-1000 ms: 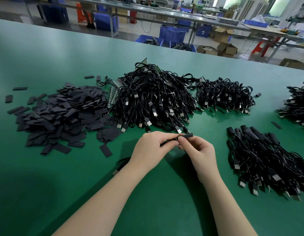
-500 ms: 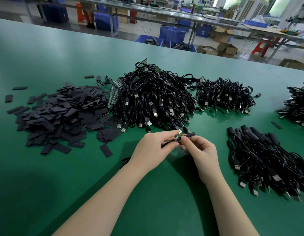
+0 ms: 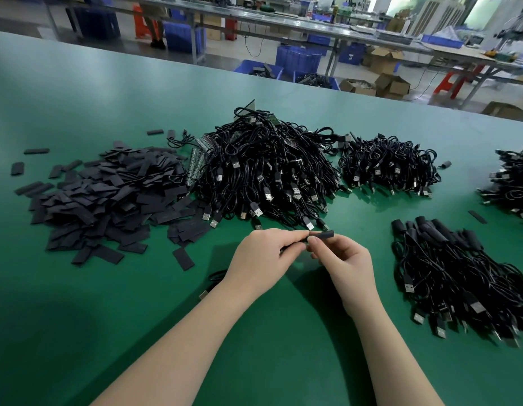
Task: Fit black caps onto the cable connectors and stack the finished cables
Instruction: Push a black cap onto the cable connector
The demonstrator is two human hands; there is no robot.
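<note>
My left hand [image 3: 261, 259] pinches the end of a black cable, whose connector is hidden between my fingers. My right hand [image 3: 343, 260] pinches a black cap [image 3: 323, 235] that sits at that cable end. The cable's other end [image 3: 210, 284] trails on the green table under my left wrist. A heap of flat black caps [image 3: 108, 197] lies at the left. A big pile of uncapped cables [image 3: 269, 171] fills the middle. A stack of capped cables [image 3: 453, 271] lies at the right.
A smaller cable pile [image 3: 389, 165] sits behind the stack, and another cable pile [image 3: 515, 183] reaches the right edge. A loose cap [image 3: 183, 258] lies near my left hand. The green table [image 3: 78, 317] stretches bare in front. Workbenches and blue crates stand beyond the far edge.
My hands stay together over the same spot. The cap in my right hand has shifted slightly against the cable end held by my left hand.
</note>
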